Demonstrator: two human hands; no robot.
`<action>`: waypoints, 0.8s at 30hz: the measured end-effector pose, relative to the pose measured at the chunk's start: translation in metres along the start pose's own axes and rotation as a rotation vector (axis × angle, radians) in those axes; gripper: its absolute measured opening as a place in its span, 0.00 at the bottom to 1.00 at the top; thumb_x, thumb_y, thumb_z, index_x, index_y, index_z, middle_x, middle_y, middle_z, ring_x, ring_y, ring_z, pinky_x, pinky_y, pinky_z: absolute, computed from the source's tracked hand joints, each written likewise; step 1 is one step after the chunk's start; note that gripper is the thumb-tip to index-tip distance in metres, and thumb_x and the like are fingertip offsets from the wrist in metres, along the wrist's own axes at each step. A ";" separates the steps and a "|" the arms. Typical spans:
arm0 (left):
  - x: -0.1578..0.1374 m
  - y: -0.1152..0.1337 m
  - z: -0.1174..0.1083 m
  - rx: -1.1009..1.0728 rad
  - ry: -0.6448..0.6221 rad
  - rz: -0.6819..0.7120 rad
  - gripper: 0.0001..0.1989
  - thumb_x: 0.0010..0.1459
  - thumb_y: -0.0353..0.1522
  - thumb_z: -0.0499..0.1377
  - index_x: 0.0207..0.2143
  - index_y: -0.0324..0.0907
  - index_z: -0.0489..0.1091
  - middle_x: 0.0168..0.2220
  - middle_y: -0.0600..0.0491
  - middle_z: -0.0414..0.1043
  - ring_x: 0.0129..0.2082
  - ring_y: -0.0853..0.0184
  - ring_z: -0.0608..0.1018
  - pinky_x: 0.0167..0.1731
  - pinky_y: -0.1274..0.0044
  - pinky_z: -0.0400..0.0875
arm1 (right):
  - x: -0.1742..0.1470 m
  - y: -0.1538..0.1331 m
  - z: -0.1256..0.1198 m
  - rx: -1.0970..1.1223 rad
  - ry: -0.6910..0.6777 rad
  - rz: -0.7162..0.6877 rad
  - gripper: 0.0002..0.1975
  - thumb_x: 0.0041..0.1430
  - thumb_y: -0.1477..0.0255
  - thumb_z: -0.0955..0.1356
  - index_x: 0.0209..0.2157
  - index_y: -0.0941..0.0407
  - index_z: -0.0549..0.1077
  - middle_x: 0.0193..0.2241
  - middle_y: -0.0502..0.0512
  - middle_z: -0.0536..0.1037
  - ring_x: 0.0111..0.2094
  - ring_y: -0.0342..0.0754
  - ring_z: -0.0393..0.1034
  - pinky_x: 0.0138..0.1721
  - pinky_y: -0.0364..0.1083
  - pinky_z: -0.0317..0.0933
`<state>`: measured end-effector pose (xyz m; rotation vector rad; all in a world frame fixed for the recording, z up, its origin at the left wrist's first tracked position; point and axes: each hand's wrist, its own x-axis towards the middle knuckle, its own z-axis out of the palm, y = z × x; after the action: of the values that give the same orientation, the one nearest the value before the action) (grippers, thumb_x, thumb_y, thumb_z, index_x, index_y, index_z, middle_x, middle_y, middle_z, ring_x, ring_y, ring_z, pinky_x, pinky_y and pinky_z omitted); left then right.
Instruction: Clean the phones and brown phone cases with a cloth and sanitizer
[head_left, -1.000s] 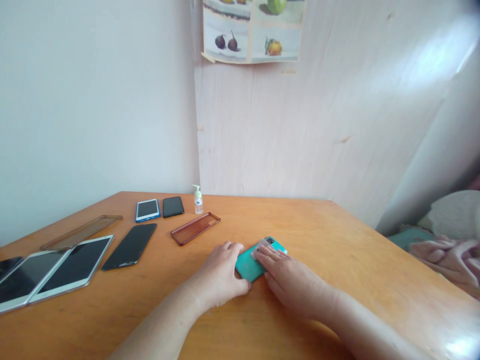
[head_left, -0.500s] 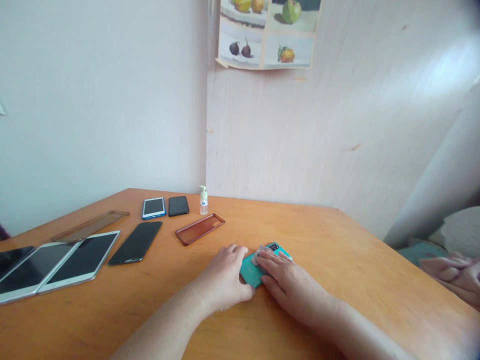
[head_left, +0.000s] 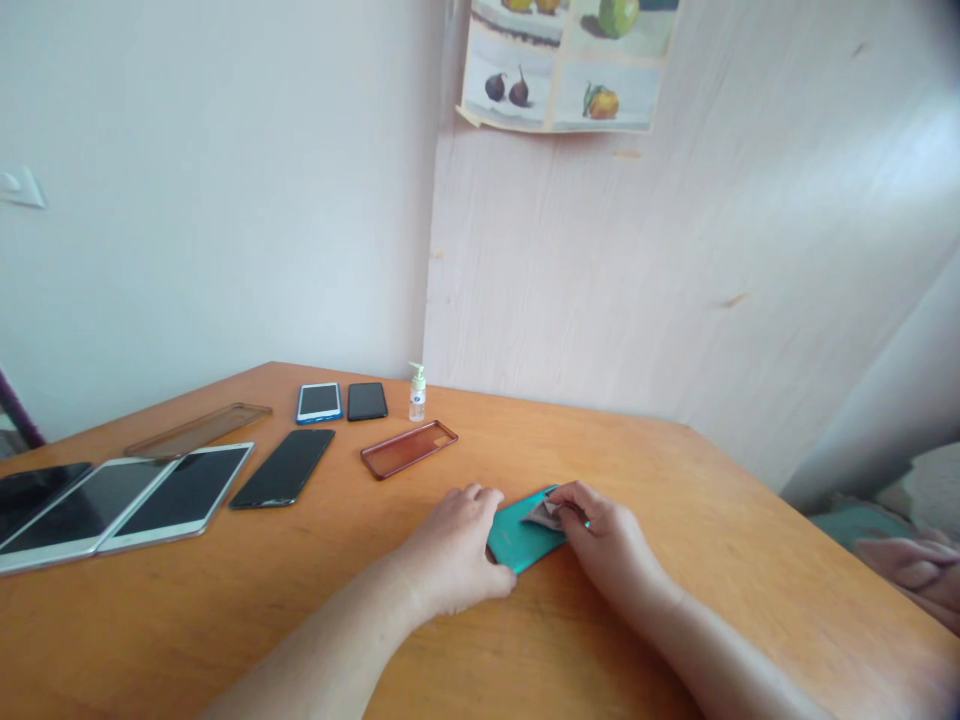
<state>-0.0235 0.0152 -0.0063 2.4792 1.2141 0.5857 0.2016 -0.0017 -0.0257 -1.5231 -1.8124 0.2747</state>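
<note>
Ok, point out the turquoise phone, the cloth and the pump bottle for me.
Turquoise phone (head_left: 518, 537), head view: bare part of its back.
Cloth (head_left: 542, 515), head view: its exposed part.
Pump bottle (head_left: 418, 399), head view: label on its body.

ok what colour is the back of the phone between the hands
Teal; the phone shows best in the head view.

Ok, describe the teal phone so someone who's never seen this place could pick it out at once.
Find the orange-brown wooden table and look toward its near middle. The teal phone lies flat between the left hand and the right hand, which pinches a greyish cloth over it. Its teal face sets it apart from the dark-faced devices farther left.
</note>
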 end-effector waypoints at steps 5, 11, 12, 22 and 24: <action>0.001 0.000 0.001 0.012 -0.003 0.001 0.26 0.42 0.37 0.63 0.46 0.43 0.66 0.44 0.47 0.70 0.46 0.55 0.73 0.46 0.68 0.69 | -0.014 -0.027 -0.002 -0.273 -0.224 -0.161 0.17 0.65 0.72 0.59 0.47 0.56 0.76 0.49 0.60 0.78 0.51 0.53 0.73 0.53 0.51 0.64; 0.002 0.002 -0.001 0.022 -0.006 -0.002 0.24 0.43 0.40 0.64 0.44 0.43 0.67 0.43 0.46 0.70 0.45 0.54 0.73 0.45 0.68 0.70 | -0.025 -0.048 -0.004 -0.427 -0.451 -0.236 0.27 0.69 0.59 0.56 0.64 0.55 0.63 0.65 0.59 0.60 0.67 0.55 0.51 0.66 0.60 0.45; 0.002 0.003 -0.002 0.023 -0.010 0.000 0.23 0.44 0.40 0.64 0.43 0.43 0.67 0.43 0.46 0.70 0.45 0.54 0.73 0.44 0.68 0.70 | -0.023 -0.043 -0.006 -0.472 -0.451 -0.204 0.27 0.70 0.58 0.55 0.64 0.55 0.62 0.65 0.59 0.60 0.67 0.57 0.50 0.66 0.63 0.43; 0.000 0.005 -0.001 0.008 -0.009 -0.020 0.24 0.44 0.41 0.63 0.43 0.42 0.65 0.44 0.44 0.70 0.45 0.53 0.73 0.45 0.66 0.70 | -0.021 -0.037 0.002 -0.419 -0.413 -0.189 0.32 0.69 0.54 0.55 0.66 0.57 0.58 0.67 0.64 0.55 0.68 0.59 0.44 0.66 0.63 0.42; 0.000 0.004 0.001 -0.011 -0.001 -0.015 0.27 0.44 0.42 0.63 0.45 0.41 0.64 0.46 0.43 0.70 0.47 0.52 0.73 0.47 0.65 0.69 | -0.024 -0.045 0.002 -0.335 -0.485 -0.283 0.29 0.70 0.55 0.55 0.67 0.51 0.56 0.68 0.59 0.53 0.69 0.57 0.42 0.67 0.62 0.42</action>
<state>-0.0205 0.0133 -0.0052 2.4593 1.2248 0.5862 0.1666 -0.0354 -0.0098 -1.4770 -2.5350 0.2231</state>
